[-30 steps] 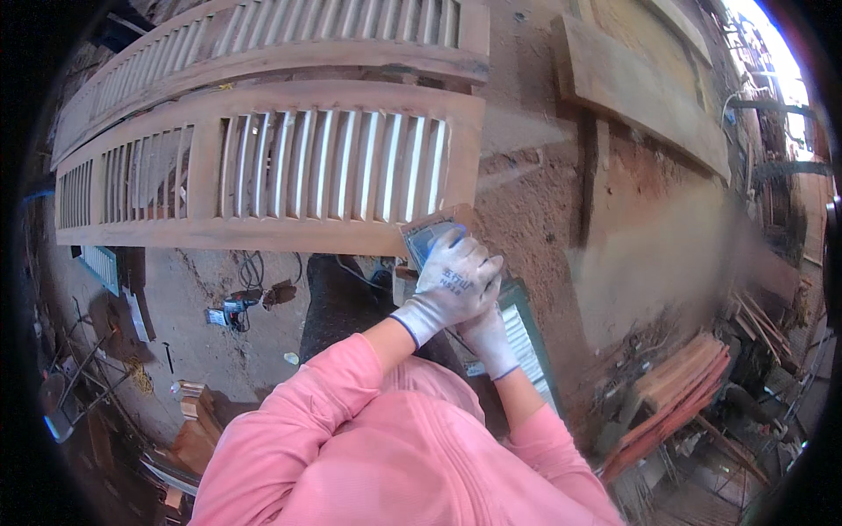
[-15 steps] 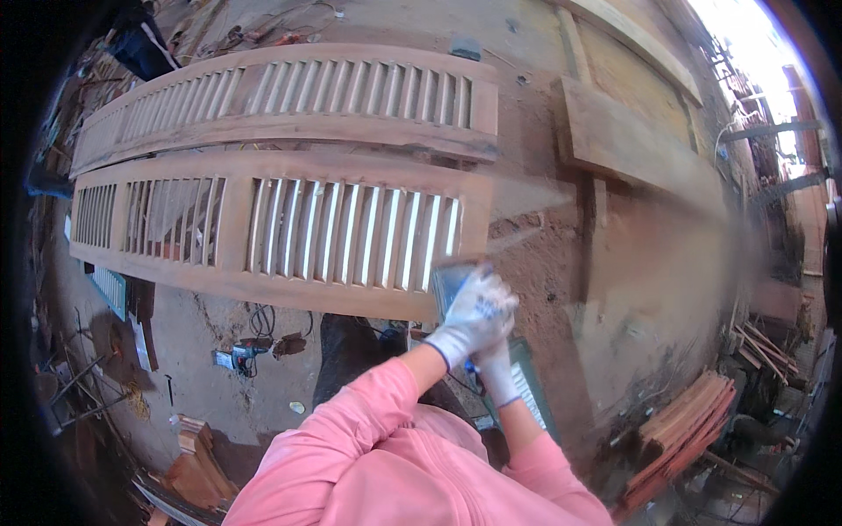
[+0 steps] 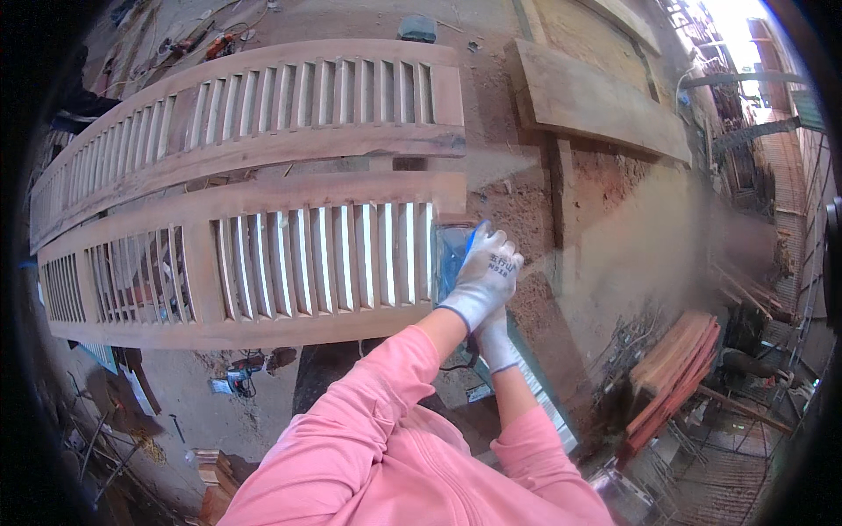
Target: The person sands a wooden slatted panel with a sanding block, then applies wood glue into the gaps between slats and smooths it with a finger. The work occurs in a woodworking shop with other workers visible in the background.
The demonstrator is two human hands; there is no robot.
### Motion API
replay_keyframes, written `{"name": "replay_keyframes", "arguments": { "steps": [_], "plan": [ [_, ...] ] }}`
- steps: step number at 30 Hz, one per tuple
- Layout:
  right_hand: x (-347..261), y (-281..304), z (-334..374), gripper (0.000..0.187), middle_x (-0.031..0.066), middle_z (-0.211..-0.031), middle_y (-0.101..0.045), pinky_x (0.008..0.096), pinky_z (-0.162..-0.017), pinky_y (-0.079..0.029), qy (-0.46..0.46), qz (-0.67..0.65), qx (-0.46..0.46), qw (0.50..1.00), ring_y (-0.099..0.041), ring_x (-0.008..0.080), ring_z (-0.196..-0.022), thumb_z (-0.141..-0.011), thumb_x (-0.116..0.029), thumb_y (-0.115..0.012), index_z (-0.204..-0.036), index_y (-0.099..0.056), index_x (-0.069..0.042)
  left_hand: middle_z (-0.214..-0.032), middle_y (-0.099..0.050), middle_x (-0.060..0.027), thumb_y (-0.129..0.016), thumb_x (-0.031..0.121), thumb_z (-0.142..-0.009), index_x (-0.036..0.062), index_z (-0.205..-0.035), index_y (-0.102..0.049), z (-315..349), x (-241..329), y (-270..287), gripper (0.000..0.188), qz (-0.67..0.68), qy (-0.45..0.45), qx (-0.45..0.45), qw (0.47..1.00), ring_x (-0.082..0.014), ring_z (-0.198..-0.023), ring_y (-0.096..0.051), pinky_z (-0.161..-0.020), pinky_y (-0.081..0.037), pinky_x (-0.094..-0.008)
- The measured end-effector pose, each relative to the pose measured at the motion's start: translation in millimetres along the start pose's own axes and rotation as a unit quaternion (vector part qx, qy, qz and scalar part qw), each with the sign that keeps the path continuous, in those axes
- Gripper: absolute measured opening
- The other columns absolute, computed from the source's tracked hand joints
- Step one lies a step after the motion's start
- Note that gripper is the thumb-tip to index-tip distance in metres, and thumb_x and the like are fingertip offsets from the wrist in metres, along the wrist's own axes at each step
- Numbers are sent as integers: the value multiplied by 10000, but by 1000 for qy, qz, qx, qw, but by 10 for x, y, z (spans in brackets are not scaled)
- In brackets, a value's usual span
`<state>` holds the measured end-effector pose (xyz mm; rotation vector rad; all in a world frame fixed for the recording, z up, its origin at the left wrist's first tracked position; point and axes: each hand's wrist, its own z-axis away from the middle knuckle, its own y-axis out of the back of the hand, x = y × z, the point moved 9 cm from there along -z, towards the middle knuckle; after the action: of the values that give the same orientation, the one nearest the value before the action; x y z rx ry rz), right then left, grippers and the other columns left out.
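A wooden louvred shutter (image 3: 206, 263) lies lengthwise in front of me, with slats set in its frame. At its right end, my left hand (image 3: 491, 267), in a white glove, is closed over a blue flat-based tool that looks like a power sander (image 3: 450, 256). The base of the tool lies over the shutter's end rail. My right hand (image 3: 496, 344), gloved too, is just behind and below the left wrist; its fingers are hidden. A dark cord (image 3: 458, 366) hangs beside it.
A second louvred shutter (image 3: 263, 145) lies beyond the first. Thick wooden boards (image 3: 605, 101) are at the far right, and a stack of reddish planks (image 3: 671, 377) at the near right. A corded drill (image 3: 241, 379) lies on the ground at left.
My left hand has slid the sander along the end rail, from near the shutter's near corner toward its far edge. The whole view has shifted, so the shutters sit further left.
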<state>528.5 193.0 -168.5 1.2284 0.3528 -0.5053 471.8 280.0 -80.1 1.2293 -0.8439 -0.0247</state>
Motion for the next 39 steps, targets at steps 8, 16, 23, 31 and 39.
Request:
{"name": "replay_keyframes", "arguments": {
  "steps": [8,16,23,31,39],
  "plan": [
    [436,115,-775,483,122,-1428,-584,385,-1057,-513,-107,-287,52,951,-584,224,-1237,-1113,-228,-542,-1545,-431,-43,-997,-738,-49,-674,201,-824,209,-863,-722,-819,-370,588,62,20,-20,153,988,-244,-1141,-643,-1186,-351,-518],
    [-76,267,-482,623,215,-1611,-448,369,-1214,-364,-47,73,-29,996,-453,285,-1461,-1076,-277,-574,-1603,-348,-33,-1014,-749,-56,-700,228,-796,214,-926,-758,-475,-176,288,143,52,-42,102,993,-244,-1130,-665,-1182,-370,-511],
    [-177,310,-1031,625,221,-1603,-447,392,-1229,-353,-164,-39,-136,976,-462,340,-1449,-1066,-278,-578,-1595,-354,-32,-1095,-753,-35,-686,222,-861,229,-970,-769,-890,-597,567,137,41,13,135,990,-241,-1197,-658,-1179,-378,-515],
    [-25,129,122,626,219,-1575,-484,412,-1202,-385,-20,36,-33,999,-493,338,-1418,-1042,-283,-620,-1568,-404,-23,-1020,-742,-58,-731,270,-780,212,-1003,-746,-51,-10,140,231,69,-44,102,991,-259,-1154,-660,-1199,-339,-564],
    [-110,269,-653,652,233,-1574,-470,441,-1220,-365,-122,-106,-115,980,-471,375,-1433,-1009,-282,-651,-1563,-420,-29,-1054,-752,-66,-751,287,-777,191,-997,-760,-575,-537,616,240,53,10,188,981,-234,-1130,-668,-1187,-377,-521]
  ]
}}
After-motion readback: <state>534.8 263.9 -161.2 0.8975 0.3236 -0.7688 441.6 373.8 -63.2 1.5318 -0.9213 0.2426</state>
